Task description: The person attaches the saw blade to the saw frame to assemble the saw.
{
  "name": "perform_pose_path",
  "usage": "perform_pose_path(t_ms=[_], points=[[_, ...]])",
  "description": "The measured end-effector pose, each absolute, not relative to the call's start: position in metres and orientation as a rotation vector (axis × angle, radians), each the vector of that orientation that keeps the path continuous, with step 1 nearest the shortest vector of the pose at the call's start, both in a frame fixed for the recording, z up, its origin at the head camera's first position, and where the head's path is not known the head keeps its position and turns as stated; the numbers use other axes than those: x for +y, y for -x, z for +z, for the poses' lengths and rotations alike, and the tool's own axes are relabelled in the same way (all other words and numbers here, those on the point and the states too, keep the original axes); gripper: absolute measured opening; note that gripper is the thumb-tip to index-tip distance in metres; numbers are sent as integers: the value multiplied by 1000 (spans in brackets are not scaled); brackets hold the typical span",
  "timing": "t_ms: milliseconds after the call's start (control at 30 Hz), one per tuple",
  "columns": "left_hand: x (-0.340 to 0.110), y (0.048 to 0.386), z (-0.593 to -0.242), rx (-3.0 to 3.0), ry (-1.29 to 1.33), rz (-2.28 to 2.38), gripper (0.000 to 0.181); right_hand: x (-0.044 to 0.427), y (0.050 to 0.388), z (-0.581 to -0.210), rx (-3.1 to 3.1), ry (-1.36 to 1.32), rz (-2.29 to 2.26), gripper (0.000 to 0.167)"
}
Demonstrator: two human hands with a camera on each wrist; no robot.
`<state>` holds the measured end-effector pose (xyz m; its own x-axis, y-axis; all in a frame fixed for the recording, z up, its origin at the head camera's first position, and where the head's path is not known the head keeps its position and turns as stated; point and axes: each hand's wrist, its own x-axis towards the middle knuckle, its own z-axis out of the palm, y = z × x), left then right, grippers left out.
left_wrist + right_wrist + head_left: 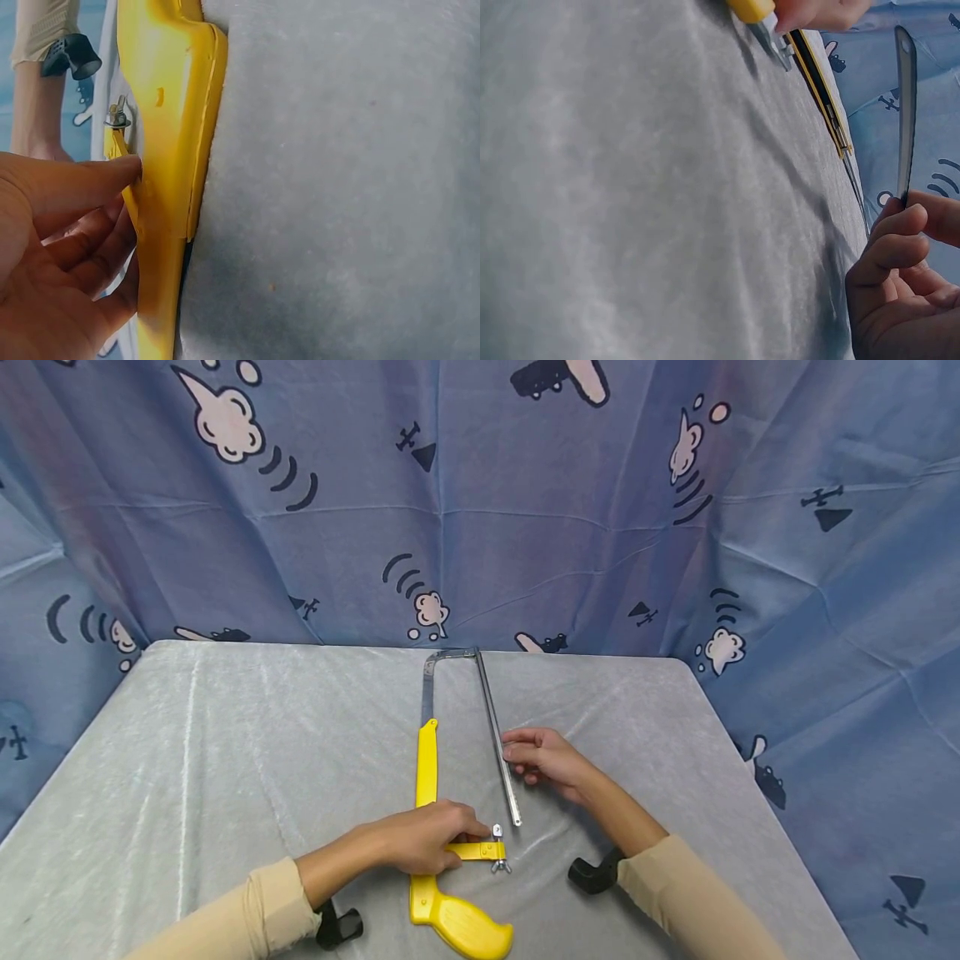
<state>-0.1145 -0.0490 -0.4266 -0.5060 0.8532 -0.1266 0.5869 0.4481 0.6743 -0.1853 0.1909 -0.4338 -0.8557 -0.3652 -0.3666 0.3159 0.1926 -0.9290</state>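
A hacksaw frame with a yellow handle (468,925) lies on the table in the head view. My left hand (427,837) grips its yellow part near the short arm (480,852), which carries a bolt and wing nut (500,852). Between thumb and fingers, my right hand (546,763) pinches a thin metal blade (491,718). The blade's far end meets the frame's far end, and its near end stands apart from the bolt. In the right wrist view, the blade (907,112) rises from the right hand's fingers (892,251). The left wrist view shows the left hand (75,247) against the yellow frame (169,150).
A grey cloth covers the table (225,760). Behind it hangs a blue patterned curtain (525,552). Black wrist mounts (340,927) stick out beside both sleeves, low in the head view.
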Motion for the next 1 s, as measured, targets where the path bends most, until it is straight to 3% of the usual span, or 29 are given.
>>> perform_pose_path(t_ms=[1000], points=[[-48,114,-430,2270,-1206,779,35,187,188,-439,1985,14,-1691,45]])
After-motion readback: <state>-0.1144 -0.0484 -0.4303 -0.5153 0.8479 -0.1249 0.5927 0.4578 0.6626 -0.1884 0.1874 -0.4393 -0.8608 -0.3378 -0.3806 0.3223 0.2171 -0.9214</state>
